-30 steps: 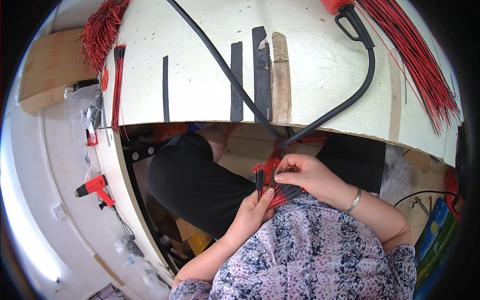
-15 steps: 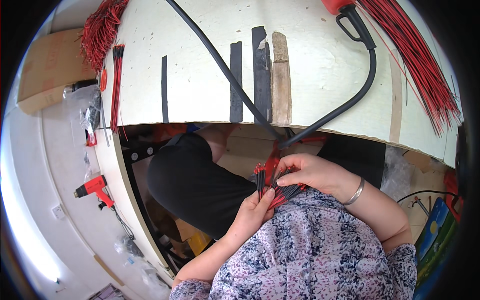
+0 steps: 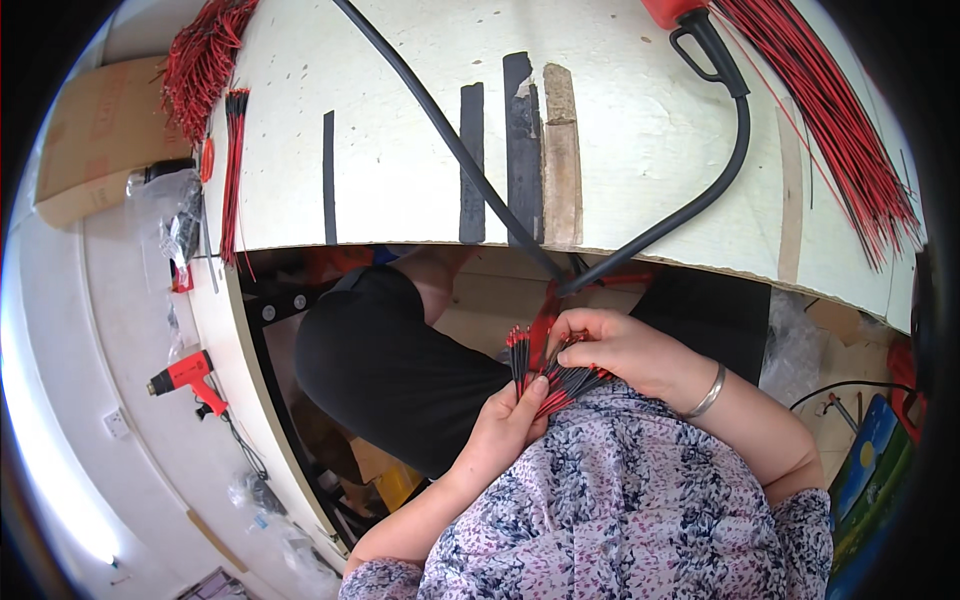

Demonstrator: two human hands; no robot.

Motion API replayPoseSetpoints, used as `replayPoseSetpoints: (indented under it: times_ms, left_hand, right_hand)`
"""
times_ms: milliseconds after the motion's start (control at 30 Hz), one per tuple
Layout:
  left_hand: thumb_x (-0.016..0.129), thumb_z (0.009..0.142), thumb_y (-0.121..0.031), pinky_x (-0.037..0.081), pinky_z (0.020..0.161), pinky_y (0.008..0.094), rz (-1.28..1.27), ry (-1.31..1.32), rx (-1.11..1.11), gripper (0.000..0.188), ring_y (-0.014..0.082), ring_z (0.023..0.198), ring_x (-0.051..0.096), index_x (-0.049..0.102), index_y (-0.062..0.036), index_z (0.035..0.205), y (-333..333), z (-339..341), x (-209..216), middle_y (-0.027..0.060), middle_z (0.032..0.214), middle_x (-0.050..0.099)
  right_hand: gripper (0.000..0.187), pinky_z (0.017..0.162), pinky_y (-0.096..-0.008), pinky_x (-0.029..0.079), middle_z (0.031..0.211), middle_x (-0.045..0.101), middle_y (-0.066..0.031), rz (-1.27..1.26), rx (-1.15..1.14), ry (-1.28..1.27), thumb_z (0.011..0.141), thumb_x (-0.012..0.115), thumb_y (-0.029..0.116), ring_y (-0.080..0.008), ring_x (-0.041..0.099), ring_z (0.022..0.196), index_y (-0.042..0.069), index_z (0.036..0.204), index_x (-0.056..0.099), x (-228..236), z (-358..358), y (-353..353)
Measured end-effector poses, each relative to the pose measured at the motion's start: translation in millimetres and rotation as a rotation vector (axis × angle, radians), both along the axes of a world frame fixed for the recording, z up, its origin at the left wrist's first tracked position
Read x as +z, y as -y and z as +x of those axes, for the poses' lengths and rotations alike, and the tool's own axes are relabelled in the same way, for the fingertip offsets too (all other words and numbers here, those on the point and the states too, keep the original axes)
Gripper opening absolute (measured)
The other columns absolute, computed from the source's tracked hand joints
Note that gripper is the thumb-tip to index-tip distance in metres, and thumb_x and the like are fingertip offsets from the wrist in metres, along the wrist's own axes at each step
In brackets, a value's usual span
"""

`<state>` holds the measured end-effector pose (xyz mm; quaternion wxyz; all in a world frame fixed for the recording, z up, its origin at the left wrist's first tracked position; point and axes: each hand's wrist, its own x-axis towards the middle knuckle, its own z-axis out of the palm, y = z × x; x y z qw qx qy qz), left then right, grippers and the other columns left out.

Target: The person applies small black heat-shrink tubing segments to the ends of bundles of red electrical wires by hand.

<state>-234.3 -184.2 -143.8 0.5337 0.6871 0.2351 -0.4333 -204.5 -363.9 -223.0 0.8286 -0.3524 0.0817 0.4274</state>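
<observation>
Over my lap, a bundle of red and black wires (image 3: pixel 572 384) with red tips fans out between my hands. My left hand (image 3: pixel 508 418) is closed round the bundle's lower part, its thumb pressed across the wires. One upright cluster of wire ends (image 3: pixel 518 350) stands apart from the rest on the left side. My right hand (image 3: pixel 610 345) pinches at the tips from above, thumb and forefinger close together among the wires. Which single wires it grips is too small to make out. A silver bangle (image 3: pixel 708 390) circles my right wrist.
The white worktable (image 3: pixel 410 180) lies ahead, crossed by a thick black cable (image 3: pixel 440 130). Long red wires (image 3: pixel 830 130) lie at its right; a thin bundle (image 3: pixel 234 170) and a red wire heap (image 3: pixel 210 65) at its left. A red heat gun (image 3: pixel 187 373) is farther left.
My right thumb and fingers have shifted slightly among the wire tips. The left hand keeps its hold in the same place.
</observation>
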Motion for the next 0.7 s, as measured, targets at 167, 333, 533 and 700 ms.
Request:
replayPoseSetpoints:
  times_ms: [167, 333, 533, 700]
  left_hand:
    - [0.042, 0.101, -0.033, 0.024, 0.045, 0.0197, -0.016, -0.006, 0.012, 0.032, 0.0014, 0.048, 0.031, 0.047, -0.0102, 0.08, 0, 0, 0, -0.0071, 0.057, 0.04]
    - [0.044, 0.101, -0.034, 0.025, 0.046, 0.0188, -0.035, -0.006, 0.019, 0.031, 0.0012, 0.049, 0.033, 0.048, -0.0091, 0.082, 3, 0, 1, -0.0064, 0.058, 0.042]
    - [0.047, 0.1, -0.032, 0.026, 0.046, 0.0185, -0.049, -0.036, 0.024, 0.029, 0.001, 0.05, 0.035, 0.052, -0.0072, 0.085, 0, -3, -2, -0.0059, 0.06, 0.045]
    - [0.049, 0.099, -0.031, 0.027, 0.046, 0.0184, -0.047, -0.01, 0.014, 0.028, 0.0009, 0.051, 0.036, 0.053, -0.0065, 0.084, 2, -1, -1, -0.0059, 0.061, 0.046]
  right_hand:
    - [0.017, 0.081, -0.0224, 0.045, 0.093, 0.062, -0.0029, -0.017, 0.081, -0.035, 0.083, 0.063, 0.006, -0.0091, 0.057, 0.086, 0.002, 0.099, 0.063, -1, 3, 0]
    - [0.018, 0.07, -0.0205, 0.043, 0.084, 0.063, -0.0021, -0.05, 0.151, 0.071, 0.081, 0.067, 0.013, -0.0078, 0.056, 0.079, 0.0, 0.093, 0.064, -11, 6, 3]
    - [0.015, 0.068, -0.0221, 0.043, 0.083, 0.063, -0.0025, -0.086, 0.21, 0.303, 0.079, 0.067, 0.011, -0.0085, 0.055, 0.076, 0.0, 0.089, 0.065, -13, 14, 8]
    - [0.018, 0.072, -0.0261, 0.046, 0.083, 0.066, -0.0065, -0.125, 0.224, 0.361, 0.077, 0.067, 0.011, -0.0122, 0.06, 0.079, -0.001, 0.09, 0.065, -3, 21, 9]
